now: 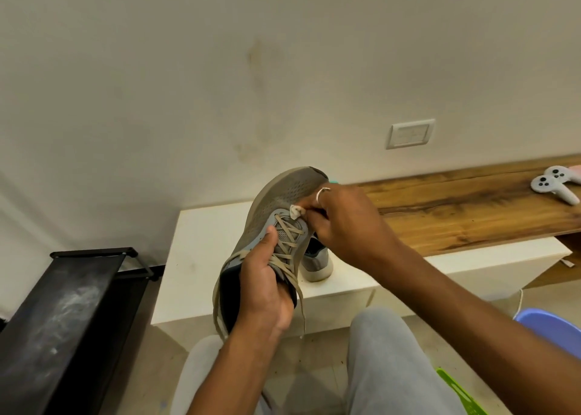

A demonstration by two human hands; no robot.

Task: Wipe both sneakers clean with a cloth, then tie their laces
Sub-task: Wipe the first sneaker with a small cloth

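L hand (262, 284) grips sneaker (276, 222) at the collar, toe up; R hand (341, 222) pinches small cloth (295, 210) vs its upper by the laces (287, 237).

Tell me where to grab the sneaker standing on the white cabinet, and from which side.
Probably by its collar, with fingers hooked into the dark opening, coming from above and the right. The standing sneaker sits upright on its sole on the white cabinet with that opening facing up, and the held sneaker in the left hand blocks its left side.
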